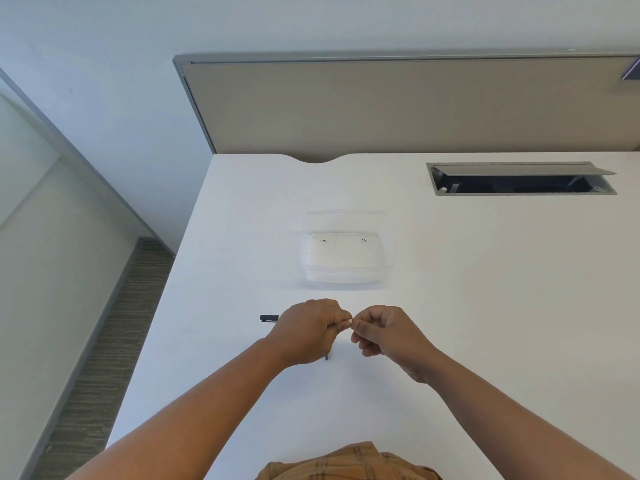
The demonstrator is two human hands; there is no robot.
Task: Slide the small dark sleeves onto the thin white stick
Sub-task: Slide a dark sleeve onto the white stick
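My left hand (pixel 310 329) and my right hand (pixel 384 336) meet fingertip to fingertip just above the white table (pixel 485 306). The left hand is closed in a pinch on the thin white stick, which is barely visible. Its lower end shows a short dark sleeve (pixel 326 357) poking out under the hand. The right hand's thumb and forefinger are pinched together against the left fingertips on something tiny, which the fingers hide. A clear plastic tub (pixel 313 268) stands beyond the hands, with a few small dark sleeves (pixel 363 240) along its far wall.
A black pen-like object (pixel 269 318) lies on the table, partly behind my left hand. An open cable hatch (pixel 519 194) is at the back right. A grey partition panel (pixel 381 105) stands behind the table. The table's left edge drops to carpet.
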